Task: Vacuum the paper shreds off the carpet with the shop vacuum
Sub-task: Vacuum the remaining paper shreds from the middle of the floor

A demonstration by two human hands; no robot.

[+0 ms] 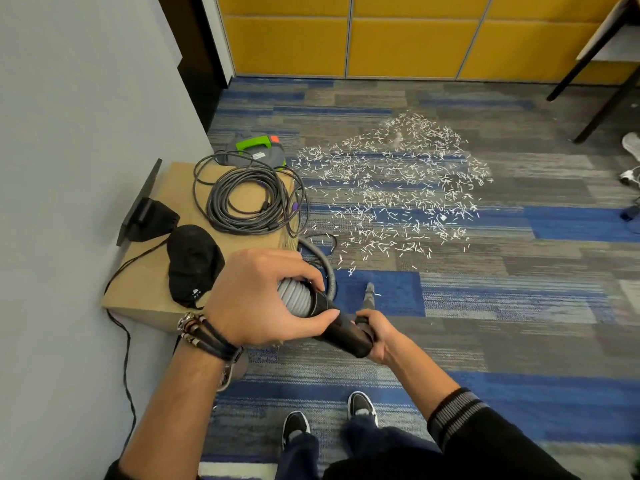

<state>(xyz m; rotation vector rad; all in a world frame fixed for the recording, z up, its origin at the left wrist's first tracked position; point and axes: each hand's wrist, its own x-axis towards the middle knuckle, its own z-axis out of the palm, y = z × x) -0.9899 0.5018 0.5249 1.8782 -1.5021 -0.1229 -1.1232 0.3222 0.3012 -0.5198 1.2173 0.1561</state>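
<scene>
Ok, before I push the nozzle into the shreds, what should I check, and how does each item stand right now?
1. Left hand grips the grey ribbed hose: ok.
2. Right hand grips the black tube handle: ok.
3. Grey nozzle tip aimed at the white paper shreds, just short of them: ok.
4. Hose joined to the green-handled shop vacuum: cannot tell, the brown cardboard box hides its run.
5. Vacuum running: cannot tell.
6. Path free of snags: not ok, a loop of the coiled grey cable hangs off the box beside the shreds.
</scene>
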